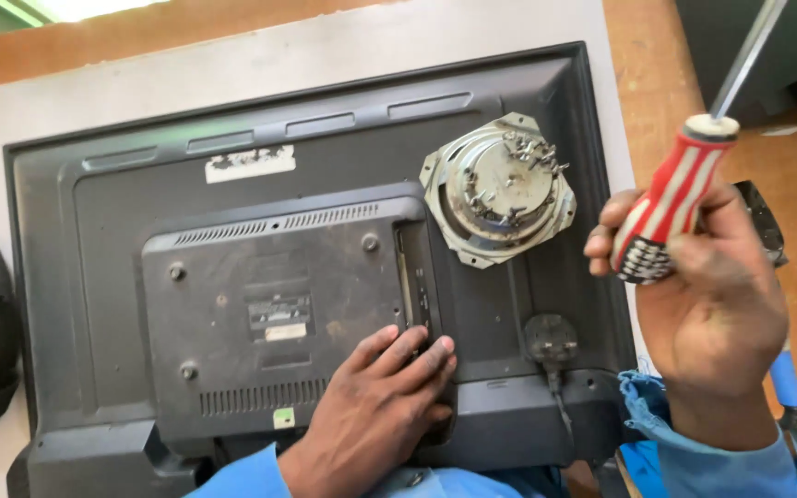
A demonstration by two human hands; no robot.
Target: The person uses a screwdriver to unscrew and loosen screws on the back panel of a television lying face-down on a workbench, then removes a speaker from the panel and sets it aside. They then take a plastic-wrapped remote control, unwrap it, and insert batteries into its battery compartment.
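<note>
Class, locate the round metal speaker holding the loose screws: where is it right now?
In the head view, the speaker lies on the upper right of the television's back panel, above the black plug and left of the screwdriver in the right hand.

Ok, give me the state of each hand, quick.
Left hand: open, fingers flat on the back panel of the television.
Right hand: closed around the red-and-white handle of a screwdriver, shaft pointing up.
</note>
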